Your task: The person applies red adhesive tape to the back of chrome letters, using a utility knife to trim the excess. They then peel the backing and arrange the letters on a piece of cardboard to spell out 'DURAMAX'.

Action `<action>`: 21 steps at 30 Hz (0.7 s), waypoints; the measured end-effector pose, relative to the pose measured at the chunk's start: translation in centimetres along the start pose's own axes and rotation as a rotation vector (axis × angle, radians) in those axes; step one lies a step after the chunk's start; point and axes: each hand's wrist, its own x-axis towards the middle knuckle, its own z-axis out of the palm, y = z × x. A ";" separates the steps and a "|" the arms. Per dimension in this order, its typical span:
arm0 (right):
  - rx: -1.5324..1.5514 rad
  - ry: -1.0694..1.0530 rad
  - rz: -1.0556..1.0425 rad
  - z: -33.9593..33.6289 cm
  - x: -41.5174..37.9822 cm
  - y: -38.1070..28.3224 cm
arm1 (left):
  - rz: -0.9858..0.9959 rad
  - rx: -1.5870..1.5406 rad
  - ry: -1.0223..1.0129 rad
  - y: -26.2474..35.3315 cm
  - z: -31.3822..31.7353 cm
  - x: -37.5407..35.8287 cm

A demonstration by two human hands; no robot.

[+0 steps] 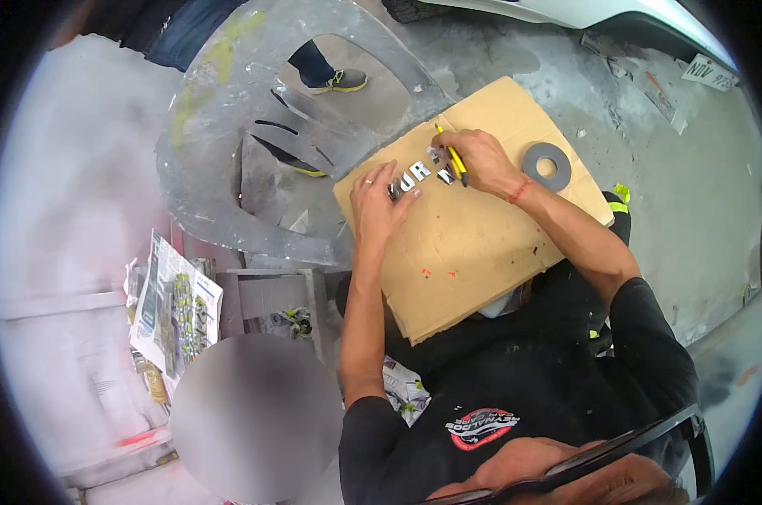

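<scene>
A piece of brown cardboard (474,244) lies over my lap, with several silver letters on it. A "U" and an "R" (420,171) stand side by side, and an "N" (446,177) lies apart to the right. My left hand (378,204) rests at the left end of the row, with finger and thumb around a dark-edged letter (394,190). In my right hand (479,162) is a slim yellow-and-black pen-like tool (457,162), held slantwise. Its fingertips are at another silver letter (434,155), partly covered.
A roll of grey tape (547,167) lies at the cardboard's right side. Beyond the cardboard stands a worn grey plastic chair (204,126), with a person's shoe (341,82) behind it. Folded newspaper (158,307) is at the left. A white car (617,13) stands at upper right.
</scene>
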 end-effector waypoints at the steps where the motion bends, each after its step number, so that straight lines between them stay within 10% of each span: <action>1: -0.010 -0.010 0.000 0.4 0.3 0.3 | 0.079 0.005 0.004 -0.2 0.5 0.6; 21: -0.020 -0.373 -0.103 -1.1 2.6 1.6 | 0.028 -0.049 -0.037 -0.5 2.0 1.0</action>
